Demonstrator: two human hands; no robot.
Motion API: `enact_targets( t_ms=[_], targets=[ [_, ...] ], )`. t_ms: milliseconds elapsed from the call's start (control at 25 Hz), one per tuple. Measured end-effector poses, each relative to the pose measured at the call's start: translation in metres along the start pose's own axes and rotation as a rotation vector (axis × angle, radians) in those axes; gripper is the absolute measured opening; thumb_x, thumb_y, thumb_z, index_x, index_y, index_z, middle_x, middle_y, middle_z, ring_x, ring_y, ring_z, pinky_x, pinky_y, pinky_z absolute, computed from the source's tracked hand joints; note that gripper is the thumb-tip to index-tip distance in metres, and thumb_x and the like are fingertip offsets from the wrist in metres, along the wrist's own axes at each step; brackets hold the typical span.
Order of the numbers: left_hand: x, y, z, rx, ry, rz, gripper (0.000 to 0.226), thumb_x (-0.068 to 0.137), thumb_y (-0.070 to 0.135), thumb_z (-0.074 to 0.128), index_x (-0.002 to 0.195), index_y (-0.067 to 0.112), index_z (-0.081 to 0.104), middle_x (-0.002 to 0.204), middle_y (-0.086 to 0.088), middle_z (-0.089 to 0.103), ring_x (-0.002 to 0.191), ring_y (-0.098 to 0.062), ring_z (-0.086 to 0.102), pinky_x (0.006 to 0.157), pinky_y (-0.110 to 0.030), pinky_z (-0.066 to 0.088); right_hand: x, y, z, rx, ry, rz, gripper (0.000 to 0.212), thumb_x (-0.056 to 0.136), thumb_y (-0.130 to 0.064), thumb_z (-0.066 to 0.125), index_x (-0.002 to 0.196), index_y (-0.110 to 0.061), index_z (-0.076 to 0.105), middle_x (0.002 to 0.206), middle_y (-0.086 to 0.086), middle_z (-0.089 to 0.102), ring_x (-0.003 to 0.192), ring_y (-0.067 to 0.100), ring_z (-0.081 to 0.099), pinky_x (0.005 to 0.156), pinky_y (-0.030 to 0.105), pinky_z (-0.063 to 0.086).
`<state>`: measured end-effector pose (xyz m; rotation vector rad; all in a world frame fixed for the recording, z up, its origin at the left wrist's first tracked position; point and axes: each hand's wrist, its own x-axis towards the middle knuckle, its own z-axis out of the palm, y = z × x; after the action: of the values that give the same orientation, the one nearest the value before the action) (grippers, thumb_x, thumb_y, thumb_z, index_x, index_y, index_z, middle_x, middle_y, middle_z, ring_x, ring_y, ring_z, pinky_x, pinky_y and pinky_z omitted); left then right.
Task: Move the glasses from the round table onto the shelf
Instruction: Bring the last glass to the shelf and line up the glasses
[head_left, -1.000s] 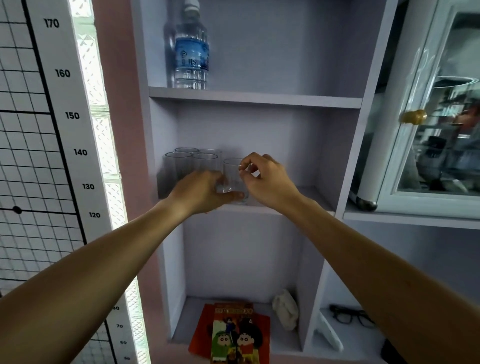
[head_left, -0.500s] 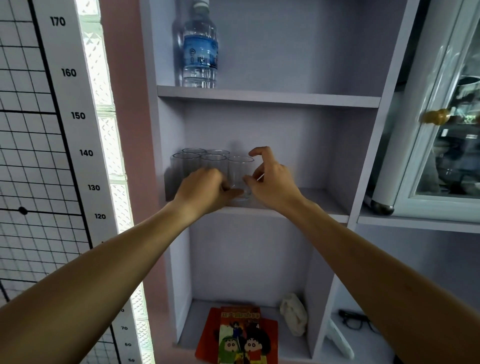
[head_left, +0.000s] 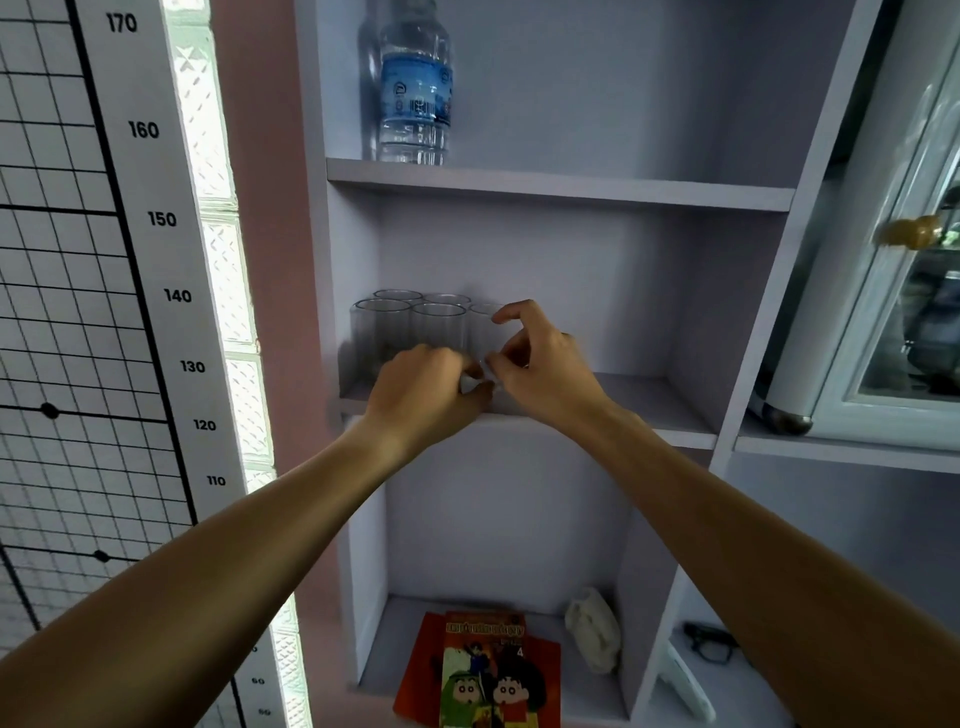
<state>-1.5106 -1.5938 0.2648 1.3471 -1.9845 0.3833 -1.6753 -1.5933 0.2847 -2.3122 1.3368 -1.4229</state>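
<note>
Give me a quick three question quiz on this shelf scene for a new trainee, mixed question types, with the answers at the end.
1. True or false: the water bottle stands on the same shelf board as the glasses.
2. Which hands touch the rightmost glass? A) left hand only B) right hand only C) both
3. What lies in the bottom compartment beside the crumpled white cloth?

Key: 1 false, it stands one board higher. 2 C. 3 comic books.

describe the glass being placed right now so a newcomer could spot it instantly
Find the middle shelf of the pale open cabinet, below the water bottle. Clear glasses cluster at its left end. The target glass is the rightmost, the only one between the left hand and right hand.
</note>
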Motion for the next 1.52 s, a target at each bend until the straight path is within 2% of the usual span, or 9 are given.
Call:
enact_targets(
  t_ms=[80, 320, 600, 800, 920, 1040, 1280, 1400, 1520],
  targets=[
    [-0.001, 0.003, 0.002, 0.054, 0.029, 0.013, 0.031, 0.083, 0.045, 0.050, 0.070, 0.021, 0.065, 0.055, 0.002, 0.058, 0.050, -0.025, 0.047, 0.047, -0.026, 0.031, 0.002, 0.004, 0.002, -0.004, -0.004, 0.005, 0.037, 0.085, -0.012, 0.065, 0.117, -0.027, 0.053, 0.083, -0.004, 0.068, 0.075, 0.009, 0.064, 0.063, 0.017, 0.049],
    [0.007, 0.010, 0.006, 0.285, 0.017, 0.128, 0.035, 0.086, 0.049, 0.050, 0.098, 0.022, 0.068, 0.081, -0.007, 0.073, 0.071, -0.035, 0.068, 0.054, -0.030, 0.032, 0.005, 0.019, 0.005, -0.045, 0.033, 0.005, 0.026, 0.085, -0.019, 0.068, 0.109, -0.024, 0.059, 0.095, -0.005, 0.065, 0.087, 0.015, 0.064, 0.065, 0.010, 0.042],
    [0.012, 0.011, 0.007, 0.323, 0.021, 0.119, 0.041, 0.083, 0.052, 0.055, 0.109, 0.022, 0.068, 0.090, -0.012, 0.074, 0.082, -0.039, 0.069, 0.058, -0.032, 0.035, 0.009, 0.027, 0.007, -0.041, 0.078, -0.026, 0.019, 0.086, -0.017, 0.063, 0.104, -0.024, 0.062, 0.099, 0.000, 0.068, 0.091, 0.019, 0.067, 0.079, 0.028, 0.054],
    [0.009, 0.009, 0.002, 0.236, 0.032, 0.124, 0.032, 0.082, 0.050, 0.058, 0.089, 0.022, 0.071, 0.075, -0.007, 0.073, 0.070, -0.034, 0.068, 0.053, -0.029, 0.034, 0.011, 0.028, 0.005, -0.062, 0.028, -0.029, 0.022, 0.086, -0.011, 0.060, 0.106, -0.021, 0.062, 0.103, 0.001, 0.069, 0.091, 0.015, 0.066, 0.075, 0.016, 0.045],
    [0.000, -0.002, -0.003, 0.065, 0.031, 0.101, 0.041, 0.083, 0.046, 0.063, 0.053, 0.024, 0.045, 0.045, 0.006, 0.051, 0.044, -0.017, 0.051, 0.044, -0.022, 0.026, 0.010, 0.020, 0.007, 0.003, -0.010, -0.019, 0.024, 0.086, -0.009, 0.060, 0.107, -0.019, 0.062, 0.101, 0.000, 0.066, 0.087, 0.015, 0.065, 0.071, 0.015, 0.047],
    [-0.008, -0.020, -0.015, 0.032, 0.116, 0.050, 0.045, 0.081, 0.044, 0.064, 0.051, 0.029, 0.035, 0.040, 0.013, 0.034, 0.040, -0.012, 0.037, 0.043, -0.017, 0.019, 0.012, 0.004, 0.014, 0.055, -0.052, -0.050, 0.030, 0.087, -0.010, 0.060, 0.116, -0.020, 0.060, 0.103, -0.001, 0.064, 0.088, 0.015, 0.065, 0.073, 0.021, 0.052],
    [-0.014, -0.043, -0.030, -0.015, 0.180, 0.026, 0.020, 0.080, 0.040, 0.069, 0.075, 0.025, 0.058, 0.060, 0.014, 0.056, 0.053, -0.009, 0.054, 0.047, -0.017, 0.031, 0.023, -0.020, 0.029, 0.035, -0.092, -0.038, 0.030, 0.095, -0.025, 0.057, 0.125, -0.025, 0.050, 0.112, 0.005, 0.066, 0.091, 0.023, 0.066, 0.080, 0.041, 0.059],
    [-0.015, -0.041, -0.029, -0.037, 0.160, 0.034, 0.021, 0.080, 0.037, 0.070, 0.083, 0.019, 0.059, 0.073, 0.006, 0.071, 0.066, -0.019, 0.068, 0.055, -0.030, 0.051, 0.024, -0.024, 0.034, 0.044, -0.085, -0.022, 0.015, 0.096, -0.025, 0.054, 0.111, -0.024, 0.053, 0.104, 0.001, 0.068, 0.087, 0.021, 0.066, 0.078, 0.043, 0.058],
    [-0.016, -0.038, -0.030, 0.021, 0.180, 0.046, 0.036, 0.078, 0.052, 0.071, 0.087, 0.020, 0.057, 0.078, 0.005, 0.073, 0.068, -0.020, 0.069, 0.057, -0.030, 0.053, 0.022, -0.025, 0.031, 0.044, -0.089, -0.017, 0.013, 0.095, -0.024, 0.055, 0.107, -0.021, 0.053, 0.104, 0.003, 0.069, 0.091, 0.024, 0.066, 0.080, 0.043, 0.057]
  ],
)
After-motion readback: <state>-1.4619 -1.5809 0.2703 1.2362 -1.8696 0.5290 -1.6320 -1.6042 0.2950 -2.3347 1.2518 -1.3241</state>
